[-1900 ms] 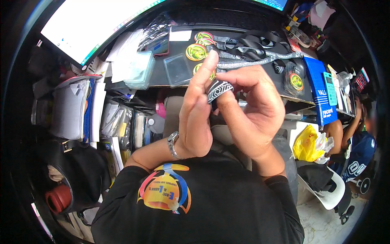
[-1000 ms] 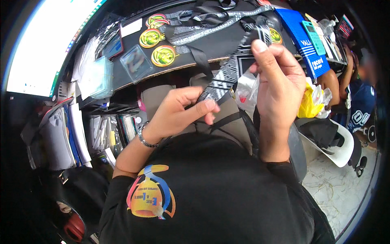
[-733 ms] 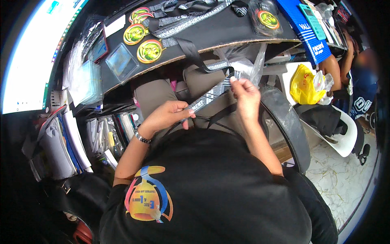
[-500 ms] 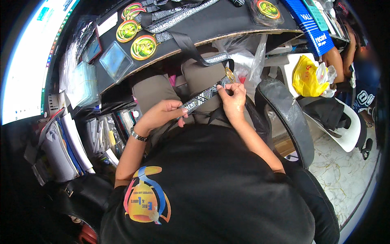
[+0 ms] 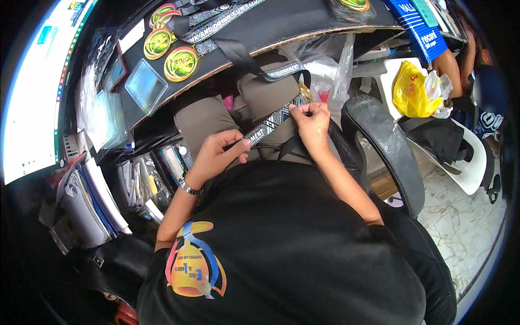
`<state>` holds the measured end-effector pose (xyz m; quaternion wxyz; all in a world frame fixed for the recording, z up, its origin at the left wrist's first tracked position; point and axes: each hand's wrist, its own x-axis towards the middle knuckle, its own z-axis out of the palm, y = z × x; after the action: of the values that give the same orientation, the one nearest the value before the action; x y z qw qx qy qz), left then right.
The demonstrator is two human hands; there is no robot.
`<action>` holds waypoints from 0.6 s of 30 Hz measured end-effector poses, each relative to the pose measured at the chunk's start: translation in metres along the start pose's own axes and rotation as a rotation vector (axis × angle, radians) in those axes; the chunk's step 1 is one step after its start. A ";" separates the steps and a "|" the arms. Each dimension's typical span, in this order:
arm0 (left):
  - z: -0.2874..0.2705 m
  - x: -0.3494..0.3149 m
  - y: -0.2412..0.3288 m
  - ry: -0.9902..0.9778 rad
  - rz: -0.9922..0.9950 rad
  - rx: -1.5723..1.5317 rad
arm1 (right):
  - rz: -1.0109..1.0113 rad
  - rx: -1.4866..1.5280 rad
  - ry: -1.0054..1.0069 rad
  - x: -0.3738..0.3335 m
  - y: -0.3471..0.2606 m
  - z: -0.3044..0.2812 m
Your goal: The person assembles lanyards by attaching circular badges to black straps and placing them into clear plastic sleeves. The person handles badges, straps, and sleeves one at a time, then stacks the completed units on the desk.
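Note:
Above my lap a black-and-white patterned medal ribbon (image 5: pixel 269 125) is stretched at a slant between my hands. My left hand (image 5: pixel 218 156), with a metal watch on its wrist, pinches the lower left end. Farther right, my right hand (image 5: pixel 312 125) pinches the ribbon near its gold clasp or medal (image 5: pixel 306 93), which is partly hidden behind the fingers. Another ribbon length (image 5: pixel 281 72) loops down from the table edge close to the right hand. On the black table lie several gold medals, one (image 5: pixel 181 63) nearest the edge, with their ribbons gathered behind them.
Clear plastic cases (image 5: pixel 146 86) sit at the table's left, beside a bright monitor (image 5: pixel 38 81). Papers and folders (image 5: pixel 89 200) stand at the lower left. A chair armrest (image 5: pixel 387 151) is at my right, then a white chair holding a yellow plastic bag (image 5: pixel 414 92). Another person is partly visible beyond.
The whole view has shifted slightly, and the table things sit a little farther left. Both hands keep their grip on the ribbon, with little movement.

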<state>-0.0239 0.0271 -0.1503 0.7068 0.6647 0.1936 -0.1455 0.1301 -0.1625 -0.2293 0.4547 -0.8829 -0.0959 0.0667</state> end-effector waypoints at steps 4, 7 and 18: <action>0.005 0.004 0.012 0.076 0.478 0.228 | 0.060 0.061 -0.035 0.004 0.004 0.000; 0.010 0.015 0.025 -0.047 0.609 0.148 | 0.104 0.021 -0.057 0.006 0.005 0.001; 0.003 0.094 0.050 -0.703 0.225 -0.017 | 0.114 -0.021 -0.043 0.010 0.008 0.002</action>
<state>0.0822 0.0325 -0.1502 0.7474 0.5852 -0.1341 -0.2846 0.1401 -0.1633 -0.2370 0.4390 -0.8899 -0.0558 0.1105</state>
